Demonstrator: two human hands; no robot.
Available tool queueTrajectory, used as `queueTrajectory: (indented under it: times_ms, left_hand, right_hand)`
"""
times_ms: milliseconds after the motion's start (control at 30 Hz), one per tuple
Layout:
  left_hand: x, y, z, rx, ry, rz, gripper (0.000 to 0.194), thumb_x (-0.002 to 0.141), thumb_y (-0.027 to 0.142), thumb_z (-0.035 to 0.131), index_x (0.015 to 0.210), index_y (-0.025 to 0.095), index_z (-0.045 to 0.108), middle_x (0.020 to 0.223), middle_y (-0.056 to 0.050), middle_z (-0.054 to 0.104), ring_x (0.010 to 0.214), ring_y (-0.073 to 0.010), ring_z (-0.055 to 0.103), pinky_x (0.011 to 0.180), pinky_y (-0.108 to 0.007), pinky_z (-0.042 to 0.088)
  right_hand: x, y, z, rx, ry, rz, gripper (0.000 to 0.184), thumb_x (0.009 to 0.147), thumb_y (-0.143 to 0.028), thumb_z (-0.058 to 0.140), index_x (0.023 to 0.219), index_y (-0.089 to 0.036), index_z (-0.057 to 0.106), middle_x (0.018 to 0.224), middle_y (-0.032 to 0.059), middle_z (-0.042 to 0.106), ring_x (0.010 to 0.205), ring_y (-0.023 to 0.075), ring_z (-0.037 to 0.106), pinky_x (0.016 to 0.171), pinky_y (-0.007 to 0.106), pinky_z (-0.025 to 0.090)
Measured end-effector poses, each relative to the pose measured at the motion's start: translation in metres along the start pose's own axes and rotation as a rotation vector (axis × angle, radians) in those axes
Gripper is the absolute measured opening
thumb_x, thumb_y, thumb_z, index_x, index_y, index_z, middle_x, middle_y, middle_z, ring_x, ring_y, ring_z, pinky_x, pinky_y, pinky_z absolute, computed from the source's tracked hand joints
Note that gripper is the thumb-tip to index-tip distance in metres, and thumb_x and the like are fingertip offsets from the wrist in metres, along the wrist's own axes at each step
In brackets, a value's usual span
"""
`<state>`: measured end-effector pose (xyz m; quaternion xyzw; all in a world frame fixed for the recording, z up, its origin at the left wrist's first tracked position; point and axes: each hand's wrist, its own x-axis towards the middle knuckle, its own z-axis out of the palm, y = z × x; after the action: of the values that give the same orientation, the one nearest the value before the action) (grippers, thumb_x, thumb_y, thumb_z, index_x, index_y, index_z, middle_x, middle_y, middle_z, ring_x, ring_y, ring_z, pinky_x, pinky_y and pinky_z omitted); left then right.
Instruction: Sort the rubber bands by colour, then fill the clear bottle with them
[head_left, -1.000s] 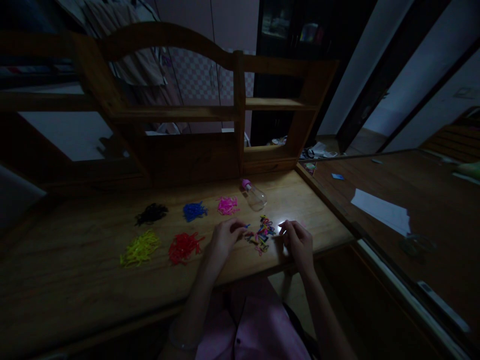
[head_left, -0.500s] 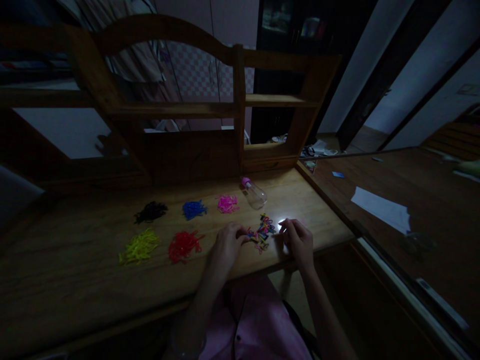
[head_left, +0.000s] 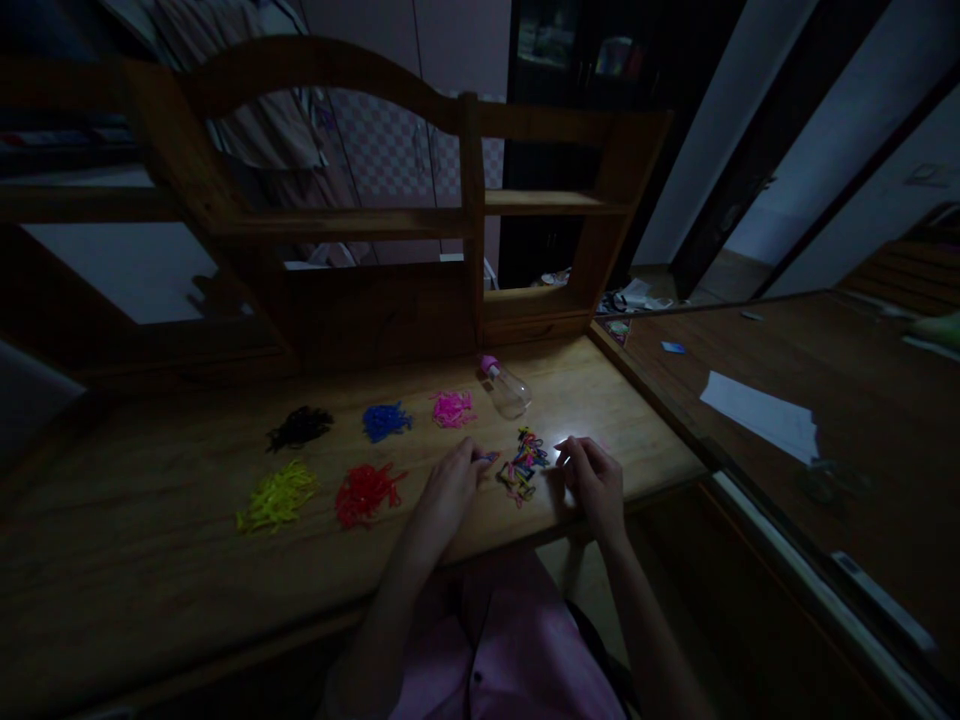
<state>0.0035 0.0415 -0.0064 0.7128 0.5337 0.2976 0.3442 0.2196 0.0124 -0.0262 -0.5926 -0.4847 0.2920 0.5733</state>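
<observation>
My left hand is closed in a pinch on small rubber bands, blue with a bit of orange, just left of a mixed pile. That mixed pile of coloured rubber bands lies on the desk between my hands. At its right side, my right hand is closed, fingertips together close to the desktop; what they hold, if anything, is too small to see. Sorted by colour, other piles lie to the left: red bands, yellow bands, black bands, blue bands and pink bands.
A clear bottle with a pink cap lies on its side behind the mixed pile. The wooden desk has a shelf frame along its back. White papers lie on the brown surface to the right.
My left hand has drawn slightly left, away from the mixed pile, with blue and orange bands in its fingertips. My right hand has hardly moved.
</observation>
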Motion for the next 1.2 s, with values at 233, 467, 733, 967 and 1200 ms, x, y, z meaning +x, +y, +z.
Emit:
queueTrajectory:
  times_ms: [233, 467, 733, 967, 1200]
  left_hand:
    - [0.008, -0.014, -0.001, -0.461, -0.005, -0.190, 0.021, 0.077, 0.036, 0.061, 0.084, 0.016, 0.058, 0.070, -0.001, 0.063, 0.056, -0.0128, 0.057, 0.050, -0.022, 0.044]
    - [0.003, -0.005, -0.005, -0.576, -0.125, -0.167, 0.027, 0.078, 0.039, 0.064, 0.089, 0.015, 0.061, 0.075, -0.003, 0.065, 0.062, -0.0131, 0.061, 0.057, -0.023, 0.049]
    - [-0.006, 0.002, -0.014, -0.661, -0.154, -0.137, 0.029, 0.079, 0.040, 0.066, 0.091, 0.014, 0.064, 0.078, -0.005, 0.066, 0.072, -0.0152, 0.063, 0.066, -0.025, 0.051]
    - [-0.025, 0.014, -0.015, -0.583, -0.051, -0.163, 0.024, 0.077, 0.037, 0.067, 0.086, 0.015, 0.069, 0.079, -0.005, 0.071, 0.075, -0.0182, 0.066, 0.071, -0.027, 0.052]
    - [-0.027, -0.010, -0.050, -0.325, 0.147, -0.201, 0.019, 0.075, 0.035, 0.066, 0.083, 0.019, 0.072, 0.076, -0.003, 0.071, 0.074, -0.0196, 0.066, 0.065, -0.026, 0.049]
  right_hand:
    - [0.000, -0.001, -0.001, -0.006, 0.013, 0.004, 0.039, 0.090, -0.052, 0.051, 0.081, -0.017, 0.068, 0.067, 0.0008, 0.062, 0.051, 0.0115, 0.048, 0.051, 0.023, 0.038]
    - [-0.012, -0.023, 0.016, -0.112, -0.262, -0.153, 0.024, 0.089, -0.040, 0.057, 0.100, -0.021, 0.069, 0.092, 0.0047, 0.068, 0.074, 0.0165, 0.060, 0.064, 0.025, 0.046]
    - [-0.015, -0.044, 0.032, -0.125, -0.432, -0.372, 0.022, 0.092, -0.028, 0.053, 0.107, -0.025, 0.069, 0.097, 0.0065, 0.065, 0.086, 0.0187, 0.061, 0.070, 0.028, 0.048]
    - [-0.025, -0.049, 0.037, -0.129, -0.397, -0.379, 0.015, 0.092, -0.031, 0.055, 0.095, -0.025, 0.068, 0.090, 0.0047, 0.067, 0.078, 0.0179, 0.061, 0.068, 0.028, 0.048]
    - [-0.024, -0.048, 0.033, -0.164, -0.194, -0.270, 0.017, 0.091, -0.034, 0.056, 0.097, -0.023, 0.068, 0.089, 0.0036, 0.069, 0.073, 0.0161, 0.061, 0.065, 0.027, 0.046]
